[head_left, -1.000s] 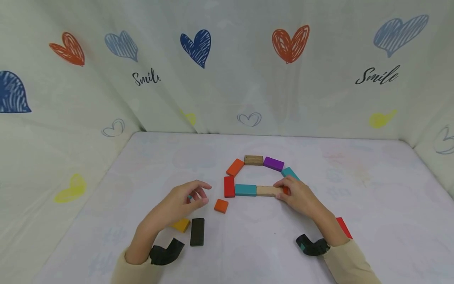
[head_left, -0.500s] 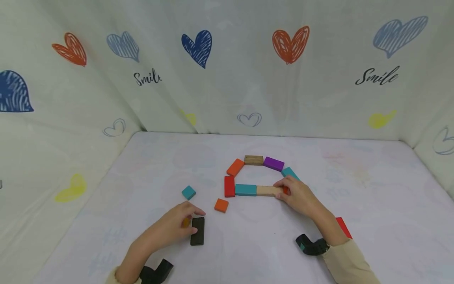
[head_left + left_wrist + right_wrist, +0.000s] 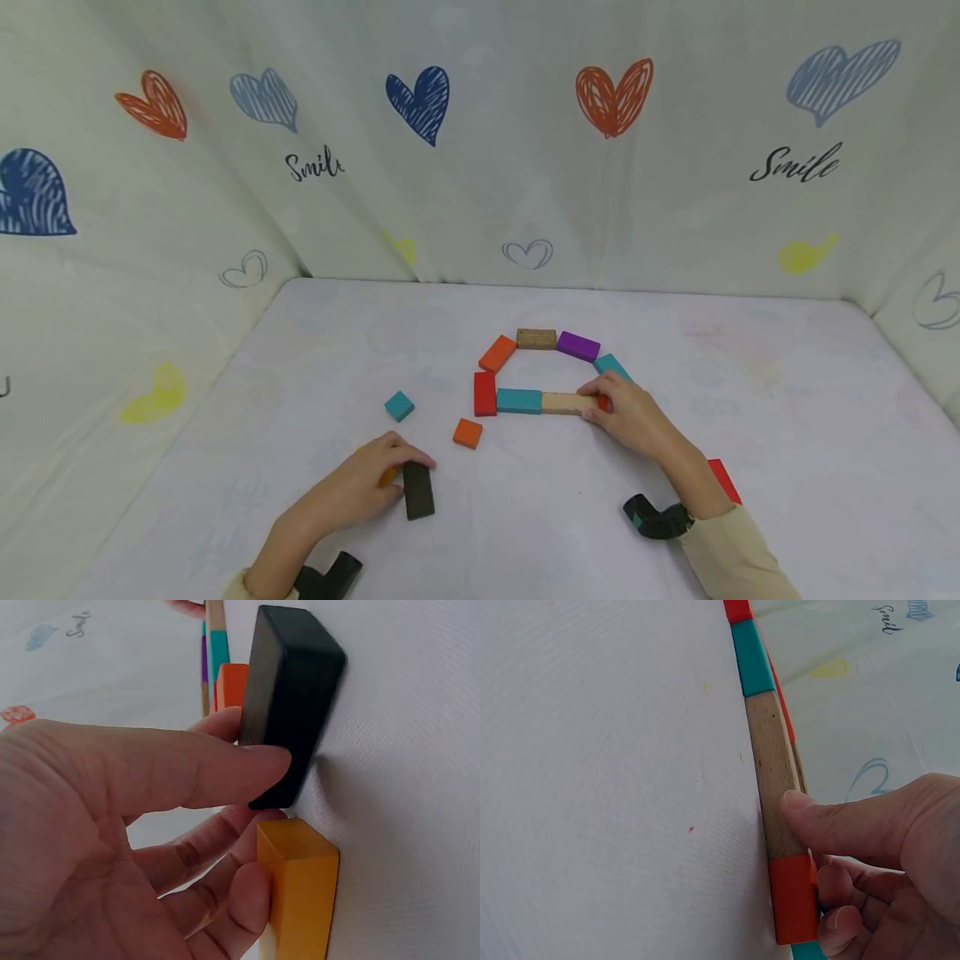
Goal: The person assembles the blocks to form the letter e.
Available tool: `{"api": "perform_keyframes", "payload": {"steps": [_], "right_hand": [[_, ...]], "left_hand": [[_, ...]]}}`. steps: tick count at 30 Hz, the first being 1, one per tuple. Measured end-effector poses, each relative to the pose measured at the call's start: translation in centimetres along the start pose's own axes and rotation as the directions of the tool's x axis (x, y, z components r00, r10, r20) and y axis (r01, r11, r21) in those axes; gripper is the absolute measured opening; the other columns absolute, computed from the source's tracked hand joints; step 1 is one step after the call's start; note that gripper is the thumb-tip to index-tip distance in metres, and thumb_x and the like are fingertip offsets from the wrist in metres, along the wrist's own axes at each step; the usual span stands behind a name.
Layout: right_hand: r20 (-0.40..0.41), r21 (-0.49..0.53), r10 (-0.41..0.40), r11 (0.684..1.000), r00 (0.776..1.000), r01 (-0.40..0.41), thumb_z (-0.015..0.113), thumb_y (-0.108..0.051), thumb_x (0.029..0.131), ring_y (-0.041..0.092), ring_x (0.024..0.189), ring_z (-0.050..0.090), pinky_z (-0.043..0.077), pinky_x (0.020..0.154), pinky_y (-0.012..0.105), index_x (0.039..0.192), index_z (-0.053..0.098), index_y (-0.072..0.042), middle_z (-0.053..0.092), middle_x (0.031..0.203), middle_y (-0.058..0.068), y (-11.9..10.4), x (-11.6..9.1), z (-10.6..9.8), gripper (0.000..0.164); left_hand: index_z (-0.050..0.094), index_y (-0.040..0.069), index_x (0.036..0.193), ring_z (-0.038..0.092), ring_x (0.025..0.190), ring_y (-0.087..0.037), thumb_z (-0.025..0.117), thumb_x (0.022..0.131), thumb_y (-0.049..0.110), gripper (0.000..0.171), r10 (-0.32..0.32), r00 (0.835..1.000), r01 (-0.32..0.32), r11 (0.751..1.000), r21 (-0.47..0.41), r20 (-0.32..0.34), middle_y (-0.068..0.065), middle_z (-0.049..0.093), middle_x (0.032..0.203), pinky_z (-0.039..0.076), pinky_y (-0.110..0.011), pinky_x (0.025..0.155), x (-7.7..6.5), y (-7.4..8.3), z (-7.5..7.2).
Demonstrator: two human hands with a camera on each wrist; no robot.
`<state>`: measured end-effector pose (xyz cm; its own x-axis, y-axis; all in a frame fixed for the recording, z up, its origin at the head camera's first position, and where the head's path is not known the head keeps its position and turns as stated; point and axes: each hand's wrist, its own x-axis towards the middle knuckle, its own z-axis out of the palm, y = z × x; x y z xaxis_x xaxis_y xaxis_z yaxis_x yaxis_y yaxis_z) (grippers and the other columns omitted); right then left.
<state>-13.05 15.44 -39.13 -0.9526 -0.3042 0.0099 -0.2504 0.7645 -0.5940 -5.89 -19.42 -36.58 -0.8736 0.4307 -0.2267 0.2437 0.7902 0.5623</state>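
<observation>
Two hands grip blocks on the white table (image 3: 525, 517), and the left hand (image 3: 363, 482), at the lower left of the head view, is nearer the dark block (image 3: 419, 493). That block lies just right of the hand, its long axis running roughly up and down the frame, with the top end leaning slightly left. From it, the ring of blocks sits up and to the right, and the ring's front row runs across the frame, so the two axes stand nearly square to each other.

The left hand reaches in from the bottom left, thumb and fingertip pinching the dark block; whether it is lifted cannot be told. In the left wrist view its other fingers curl against the yellow block (image 3: 307, 900).

The right hand (image 3: 630, 417) reaches in from the lower right, thumb and curled fingers pinching the pale wooden block (image 3: 561, 403) near its join with the orange-red block (image 3: 793, 900). The teal block (image 3: 519, 401) continues that row leftward to the red block (image 3: 485, 394). Between the dark block and the row lies a small orange block (image 3: 468, 433).
</observation>
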Motion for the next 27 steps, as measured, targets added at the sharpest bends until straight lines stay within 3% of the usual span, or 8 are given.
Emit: {"api": "perform_keyframes", "payload": {"steps": [5, 15, 22, 27], "right_hand": [[-0.002, -0.008, 0.002, 1.0, 1.0, -0.002, 0.068, -0.011, 0.084, 0.02, 0.086, 0.051, 0.048, 0.08, 0.04, 0.11, 0.063, -0.002, 0.057, 0.099, 0.01, 0.0, 0.0, 0.0, 0.028], [-0.003, -0.005, 0.008, 1.0, 1.0, -0.008, 0.067, -0.011, 0.084, 0.022, 0.089, 0.052, 0.047, 0.084, 0.044, 0.11, 0.063, -0.002, 0.057, 0.101, 0.011, 0.1, 0.0, 0.2, 0.028], [-0.005, -0.002, 0.001, 1.0, 1.0, -0.001, 0.067, -0.011, 0.084, 0.021, 0.088, 0.052, 0.047, 0.082, 0.042, 0.109, 0.063, -0.003, 0.058, 0.1, 0.01, 0.2, 0.0, 0.3, 0.027], [-0.006, -0.005, 0.001, 1.0, 1.0, -0.001, 0.067, -0.011, 0.084, 0.021, 0.086, 0.051, 0.047, 0.08, 0.04, 0.109, 0.063, -0.002, 0.058, 0.099, 0.009, 0.1, 0.1, 0.1, 0.027]], "left_hand": [[0.065, 0.02, 0.108, 0.048, 0.089, -0.013, 0.064, 0.079, -0.004, 0.037, -0.012, 1.0, 0.012, 1.0, 0.005, 0.009, 0.004, 0.051, 0.095, 0.047, -0.028, 0.075, 0.4, -0.4, 0.2], [0.062, 0.017, 0.097, 0.044, 0.074, -0.005, 0.072, 0.074, 0.002, 0.029, 0.087, 0.996, -0.086, 0.992, 0.093, 0.0, 0.009, 0.046, 0.079, 0.041, -0.021, 0.064, 0.8, -0.6, 0.1], [0.061, 0.018, 0.096, 0.043, 0.07, -0.005, 0.075, 0.074, 0.01, 0.027, 0.063, 0.998, -0.064, 0.995, 0.077, 0.015, 0.008, 0.046, 0.074, 0.038, -0.02, 0.061, 1.1, 0.0, 0.3], [0.061, 0.018, 0.098, 0.045, 0.073, -0.007, 0.076, 0.076, 0.018, 0.026, 0.053, 0.999, -0.054, 0.997, 0.055, 0.01, 0.008, 0.048, 0.076, 0.039, -0.02, 0.062, 1.9, 1.4, 0.7]]}}
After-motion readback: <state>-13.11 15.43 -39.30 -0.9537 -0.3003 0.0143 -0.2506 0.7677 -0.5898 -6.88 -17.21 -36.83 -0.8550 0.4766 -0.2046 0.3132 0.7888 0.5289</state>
